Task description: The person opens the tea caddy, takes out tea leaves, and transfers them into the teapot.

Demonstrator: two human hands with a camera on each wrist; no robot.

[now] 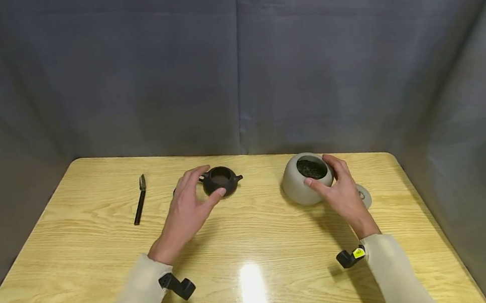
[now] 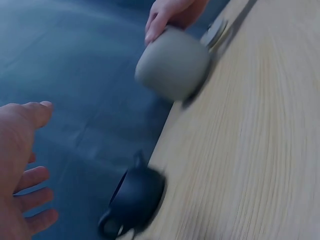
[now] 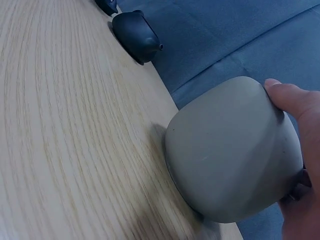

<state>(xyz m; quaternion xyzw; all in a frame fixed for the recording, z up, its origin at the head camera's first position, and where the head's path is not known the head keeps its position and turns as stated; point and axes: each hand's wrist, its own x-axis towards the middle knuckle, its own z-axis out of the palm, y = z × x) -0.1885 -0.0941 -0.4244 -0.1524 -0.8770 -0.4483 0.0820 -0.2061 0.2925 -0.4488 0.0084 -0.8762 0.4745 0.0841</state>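
A dark curtain (image 1: 161,80) fills the upper half of the head view, with the wooden table (image 1: 245,242) below. The grey jar (image 1: 297,187) sits right of centre, its mouth showing dark contents (image 1: 311,168). The right hand (image 1: 341,190) grips it, thumb and fingers clamped at the rim; whether its base is lifted, I cannot tell. The left hand (image 1: 188,206), fingers spread and holding nothing, is nearer the teapot (image 1: 231,185), just left of centre. The jar lies to the teapot's right, and the spout points that way. The scoop (image 1: 140,204) lies at left, long axis running nearly up the frame. The lid (image 1: 366,196) is partly hidden behind the right hand; a dark piece (image 3: 106,5), cut off at the right wrist view's upper left, is hard to identify.
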